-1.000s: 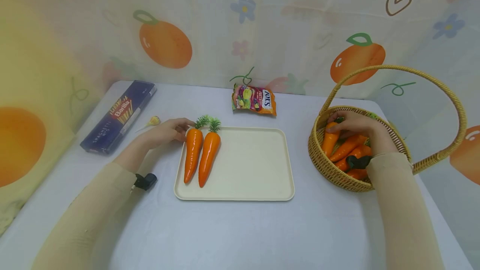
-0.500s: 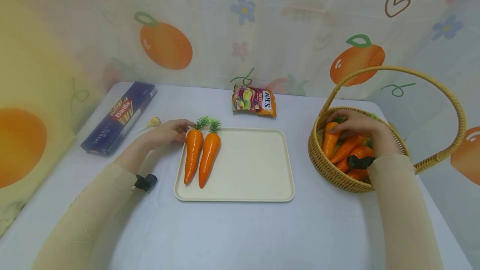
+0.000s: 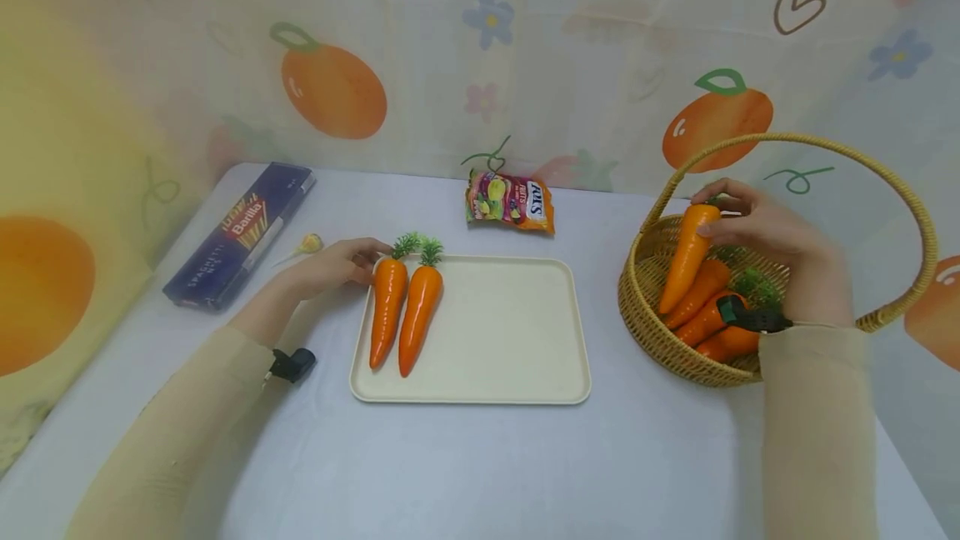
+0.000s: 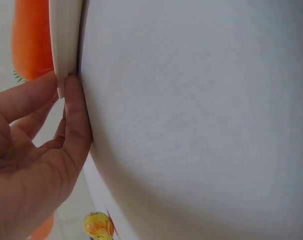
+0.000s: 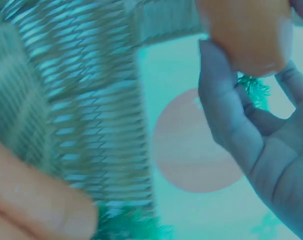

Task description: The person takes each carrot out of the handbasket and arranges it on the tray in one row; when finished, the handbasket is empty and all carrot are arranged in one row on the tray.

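My left hand [image 3: 339,263] pinches the upper left edge of a cream tray [image 3: 502,332]; in the left wrist view its thumb and fingers grip the tray's rim [image 4: 65,45]. Two orange toy carrots [image 3: 387,307] with green tops lie side by side at the tray's left end. My right hand [image 3: 772,223] holds another carrot [image 3: 686,252] by its thick top end, tip pointing down, over a wicker basket [image 3: 651,323]. The right wrist view shows the thumb and fingers round this carrot [image 5: 249,35], a bit of green top behind it. Several more carrots [image 3: 705,319] lie in the basket.
A tall handle [image 3: 885,169] arches over the basket on the right. Behind the tray lies a colourful candy bag [image 3: 510,201]. At the left are a blue Barilla spaghetti box [image 3: 240,236] and a yellow-wrapped lollipop [image 3: 309,243]. A printed curtain [image 3: 570,65] hangs behind the table.
My right hand has lifted a carrot up from among the others in the basket, moving up and slightly right. My left hand and the tray have stayed put.
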`<state>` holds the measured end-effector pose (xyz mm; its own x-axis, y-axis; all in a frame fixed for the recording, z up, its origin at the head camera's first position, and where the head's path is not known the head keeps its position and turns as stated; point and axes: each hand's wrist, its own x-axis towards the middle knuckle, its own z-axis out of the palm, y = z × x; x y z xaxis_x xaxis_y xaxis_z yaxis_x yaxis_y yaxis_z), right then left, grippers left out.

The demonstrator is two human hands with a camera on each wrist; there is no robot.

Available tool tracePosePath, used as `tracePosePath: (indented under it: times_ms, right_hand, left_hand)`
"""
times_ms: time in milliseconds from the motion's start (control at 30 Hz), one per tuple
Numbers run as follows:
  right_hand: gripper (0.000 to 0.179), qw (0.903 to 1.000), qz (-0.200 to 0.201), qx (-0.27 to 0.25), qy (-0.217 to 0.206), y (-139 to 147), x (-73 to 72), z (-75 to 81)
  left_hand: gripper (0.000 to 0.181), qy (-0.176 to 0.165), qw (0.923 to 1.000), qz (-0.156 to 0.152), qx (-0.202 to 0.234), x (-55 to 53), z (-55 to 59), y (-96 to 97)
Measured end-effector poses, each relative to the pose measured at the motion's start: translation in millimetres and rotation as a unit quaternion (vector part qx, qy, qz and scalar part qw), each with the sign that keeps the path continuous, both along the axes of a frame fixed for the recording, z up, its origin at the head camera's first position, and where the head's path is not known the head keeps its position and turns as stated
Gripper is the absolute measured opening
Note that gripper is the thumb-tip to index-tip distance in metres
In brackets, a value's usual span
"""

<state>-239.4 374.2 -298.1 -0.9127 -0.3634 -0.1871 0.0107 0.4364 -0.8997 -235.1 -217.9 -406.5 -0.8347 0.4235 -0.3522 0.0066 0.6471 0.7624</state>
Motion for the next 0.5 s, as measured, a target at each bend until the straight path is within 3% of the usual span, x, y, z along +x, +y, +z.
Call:
tracePosePath:
  times_ms: [200,500]
  right_hand:
    - [0.035,0.9922,0.063,-0.102,0.035,-13,13.5,20.2]
    - [0.036,0.991,0.105,-0.038,0.075,-59,22.0,31.9]
  left_hand:
    - [0.055,0.003,1.0,0.0,-0.002,0.2,2.2,0.4]
    - [0.056,-0.001,1.0,-0.002,-0.001,-0.6,0.9,1.0]
